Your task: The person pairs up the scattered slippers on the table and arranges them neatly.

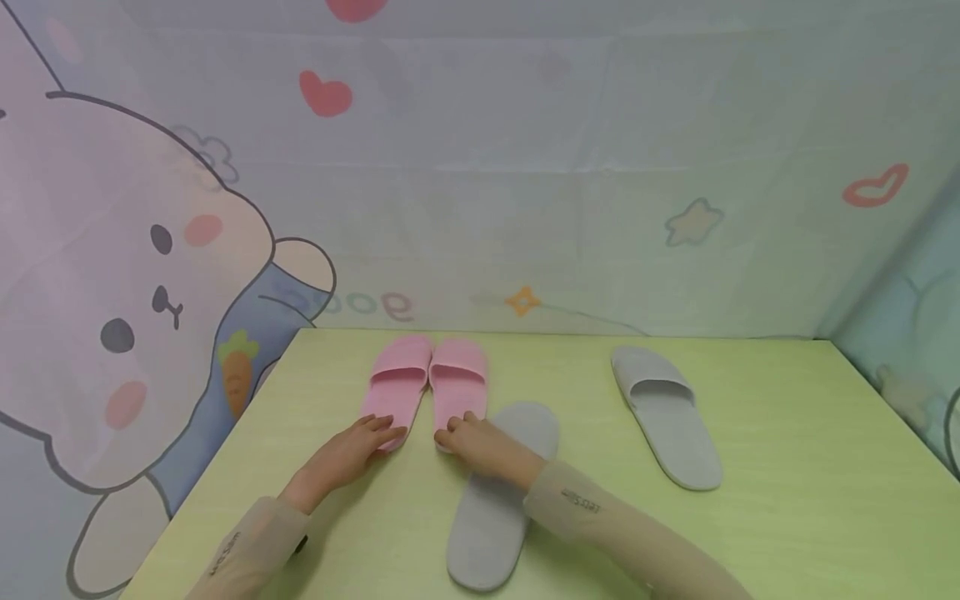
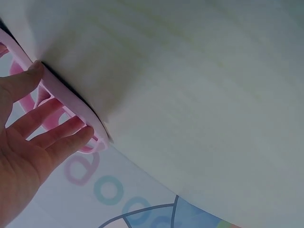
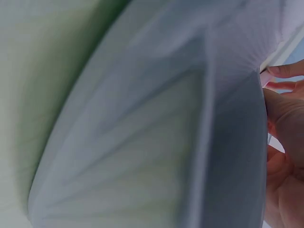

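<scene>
Two pink slippers lie side by side with their toes toward the wall. At the heel of the left pink slipper [image 1: 399,387], my left hand [image 1: 347,454] grips the rim, thumb on one edge and fingers [image 2: 64,130] over the sole. My right hand [image 1: 480,446] has its fingers curled at the heel of the right pink slipper [image 1: 459,379]. Beneath my right wrist lies a grey slipper [image 1: 487,533], its middle covered and no strap showing on top. That grey slipper fills much of the right wrist view, with my right hand partly hidden behind it.
Another grey slipper [image 1: 678,425], strap up, lies to the right on the yellow-green table [image 1: 795,500]. Behind the table's far edge hangs a printed cloth [image 1: 480,208] with hearts and a cartoon animal. A similar cloth borders the right side.
</scene>
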Motion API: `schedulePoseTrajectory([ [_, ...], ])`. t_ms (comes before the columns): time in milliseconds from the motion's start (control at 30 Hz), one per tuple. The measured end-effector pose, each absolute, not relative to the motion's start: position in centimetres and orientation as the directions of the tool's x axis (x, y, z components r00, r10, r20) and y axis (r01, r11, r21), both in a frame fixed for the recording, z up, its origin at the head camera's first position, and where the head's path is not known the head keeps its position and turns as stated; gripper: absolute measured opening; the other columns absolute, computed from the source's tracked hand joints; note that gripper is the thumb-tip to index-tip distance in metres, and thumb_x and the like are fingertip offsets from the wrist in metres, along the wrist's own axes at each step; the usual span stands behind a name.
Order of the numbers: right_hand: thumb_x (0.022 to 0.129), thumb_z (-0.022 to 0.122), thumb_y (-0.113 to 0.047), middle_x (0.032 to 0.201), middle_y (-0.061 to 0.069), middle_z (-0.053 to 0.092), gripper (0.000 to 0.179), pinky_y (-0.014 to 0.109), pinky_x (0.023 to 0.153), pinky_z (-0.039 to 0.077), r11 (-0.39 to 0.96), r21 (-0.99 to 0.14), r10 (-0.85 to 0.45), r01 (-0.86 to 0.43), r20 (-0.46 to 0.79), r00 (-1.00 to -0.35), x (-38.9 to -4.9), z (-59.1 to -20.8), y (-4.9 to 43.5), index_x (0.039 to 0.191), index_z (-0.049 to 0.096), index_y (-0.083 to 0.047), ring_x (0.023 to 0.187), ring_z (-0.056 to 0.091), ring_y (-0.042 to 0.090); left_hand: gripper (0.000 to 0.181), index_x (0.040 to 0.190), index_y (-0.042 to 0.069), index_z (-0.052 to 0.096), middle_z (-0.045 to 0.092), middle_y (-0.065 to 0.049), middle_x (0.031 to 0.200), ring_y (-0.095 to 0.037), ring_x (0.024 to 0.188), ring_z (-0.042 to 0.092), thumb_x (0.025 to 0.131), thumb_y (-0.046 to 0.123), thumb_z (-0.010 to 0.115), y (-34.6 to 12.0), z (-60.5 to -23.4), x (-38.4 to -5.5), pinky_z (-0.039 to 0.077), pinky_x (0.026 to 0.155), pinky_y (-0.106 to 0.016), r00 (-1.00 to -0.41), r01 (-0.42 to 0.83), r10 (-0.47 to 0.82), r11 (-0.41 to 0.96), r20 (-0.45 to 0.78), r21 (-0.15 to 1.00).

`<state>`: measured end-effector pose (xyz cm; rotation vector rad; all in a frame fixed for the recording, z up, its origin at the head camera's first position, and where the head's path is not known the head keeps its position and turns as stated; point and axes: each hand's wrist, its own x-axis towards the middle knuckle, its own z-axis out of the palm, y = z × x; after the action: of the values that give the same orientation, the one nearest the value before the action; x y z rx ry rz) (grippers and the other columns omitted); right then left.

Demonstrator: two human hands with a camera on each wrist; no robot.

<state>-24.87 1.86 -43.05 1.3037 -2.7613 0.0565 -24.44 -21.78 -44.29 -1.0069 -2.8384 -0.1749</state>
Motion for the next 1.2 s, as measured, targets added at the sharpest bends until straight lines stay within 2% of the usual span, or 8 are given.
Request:
schedulePoseTrajectory([
  [133,0.084,0.056,-0.010,0.085,0.002,0.057,0.016,0.018,0.055,0.032,0.634,0.037,-0.772,-0.772,0.081,-0.630,-25.0,-43.2,1.8,0.100,0.057,-0.014,0.067,0.042,0.013,0.035,0.115,0.006,0.058,0.057,-0.022,0.117,-0.038,0.108,0.053,0.081,0.000,0.059,-21.6,-44.2,-24.6,0.044,0.089,-0.049,-0.762,0.641,0.625,0.765,0.169,0.060],
  [333,0.082,0.057,-0.006,0.087,0.002,0.057,0.020,0.018,0.058,0.033,0.654,-0.004,-0.756,-0.756,0.042,-0.654,-25.1,-43.0,1.6,0.100,0.058,-0.014,0.069,0.041,0.013,0.034,0.115,0.005,0.058,0.057,-0.023,0.117,-0.039,0.108,0.053,0.081,0.000,0.058,-21.4,-43.9,-24.8,0.043,0.090,-0.049,-0.759,0.645,0.627,0.761,0.177,0.071],
  [633,0.085,0.052,-0.005,0.090,0.005,0.056,0.019,0.019,0.059,0.033,0.684,-0.069,-0.727,-0.726,0.009,-0.686,-25.4,-42.7,1.2,0.101,0.058,-0.012,0.070,0.038,0.013,0.033,0.115,0.004,0.058,0.056,-0.023,0.117,-0.038,0.109,0.052,0.082,-0.001,0.057,-21.2,-43.9,-25.5,0.042,0.092,-0.049,-0.754,0.650,0.631,0.756,0.183,0.074],
  [1200,0.090,0.046,-0.008,0.094,0.006,0.053,0.015,0.023,0.061,0.037,0.731,-0.096,-0.679,-0.676,-0.002,-0.734,-26.5,-43.1,1.3,0.102,0.055,-0.013,0.075,0.040,0.015,0.034,0.114,0.004,0.059,0.056,-0.024,0.117,-0.038,0.109,0.053,0.081,-0.002,0.058,-20.7,-44.2,-26.1,0.041,0.093,-0.048,-0.764,0.639,0.620,0.765,0.178,0.078],
])
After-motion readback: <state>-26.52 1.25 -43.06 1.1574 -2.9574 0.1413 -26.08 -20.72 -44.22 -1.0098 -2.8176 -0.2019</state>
